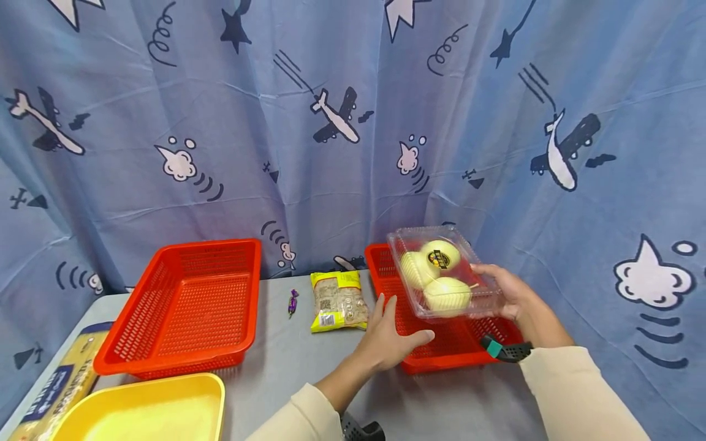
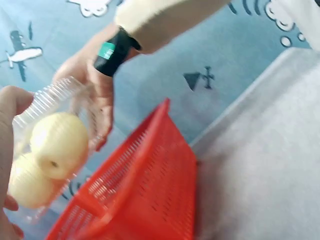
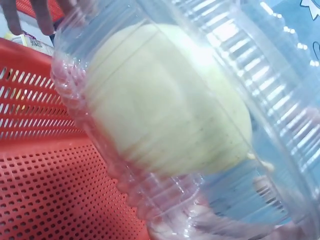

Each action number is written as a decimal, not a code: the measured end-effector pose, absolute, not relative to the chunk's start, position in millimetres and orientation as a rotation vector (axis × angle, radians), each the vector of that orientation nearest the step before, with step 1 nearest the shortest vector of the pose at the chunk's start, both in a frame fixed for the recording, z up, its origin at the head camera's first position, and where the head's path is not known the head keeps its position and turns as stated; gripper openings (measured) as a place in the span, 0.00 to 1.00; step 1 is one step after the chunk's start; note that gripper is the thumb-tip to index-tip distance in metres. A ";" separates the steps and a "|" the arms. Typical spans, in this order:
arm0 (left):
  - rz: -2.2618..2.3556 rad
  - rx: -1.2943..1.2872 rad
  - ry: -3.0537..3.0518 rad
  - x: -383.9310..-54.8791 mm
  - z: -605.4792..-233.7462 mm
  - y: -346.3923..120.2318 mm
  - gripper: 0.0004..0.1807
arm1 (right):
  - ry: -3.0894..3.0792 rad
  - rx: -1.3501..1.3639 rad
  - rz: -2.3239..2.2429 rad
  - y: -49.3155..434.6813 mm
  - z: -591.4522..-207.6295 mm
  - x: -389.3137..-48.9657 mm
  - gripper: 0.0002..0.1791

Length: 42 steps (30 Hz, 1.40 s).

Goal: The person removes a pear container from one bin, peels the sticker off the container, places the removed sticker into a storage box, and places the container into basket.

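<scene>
My right hand [image 1: 499, 294] grips the right side of a clear plastic clamshell box [image 1: 405, 245], which is tilted above the right red basket [image 1: 380, 254]. Inside are three pale yellow round fruits [image 1: 448, 295]; a dark round label [image 1: 438, 260] is on the lid. One fruit [image 3: 170, 100] fills much of the right wrist view. To the left of the box, my left hand [image 1: 383, 340] has its fingers spread and thumb out, holding nothing. In the left wrist view, its fingers [image 2: 7, 130] show at the left edge, beside the box.
A yellow bag [image 1: 337, 301] and a small purple wrapped candy [image 1: 293, 303] lie on the grey table [image 1: 281, 367]. Left of them stand another red basket [image 1: 250, 306] and a yellow tray [image 1: 160, 416]. A long packet [image 1: 66, 380] lies at the left edge. A curtain [image 1: 331, 171] hangs behind.
</scene>
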<state>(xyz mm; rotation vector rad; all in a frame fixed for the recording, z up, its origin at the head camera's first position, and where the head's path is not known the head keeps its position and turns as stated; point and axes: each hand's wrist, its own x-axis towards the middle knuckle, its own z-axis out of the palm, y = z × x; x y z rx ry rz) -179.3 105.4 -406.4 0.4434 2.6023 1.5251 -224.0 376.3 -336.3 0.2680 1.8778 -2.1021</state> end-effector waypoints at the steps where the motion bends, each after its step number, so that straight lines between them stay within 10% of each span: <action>1: 1.575 0.439 2.569 -180.8 -402.3 105.7 0.56 | 1.879 0.267 -2.105 375.9 -334.9 -223.1 0.21; 16: 2.183 0.063 1.832 -194.6 -365.4 102.8 0.50 | 1.914 0.298 -2.134 361.6 -322.5 -212.7 0.16; 42: 2.298 0.124 1.603 -194.1 -344.2 76.1 0.46 | 1.893 0.228 -2.149 312.1 -312.6 -197.5 0.16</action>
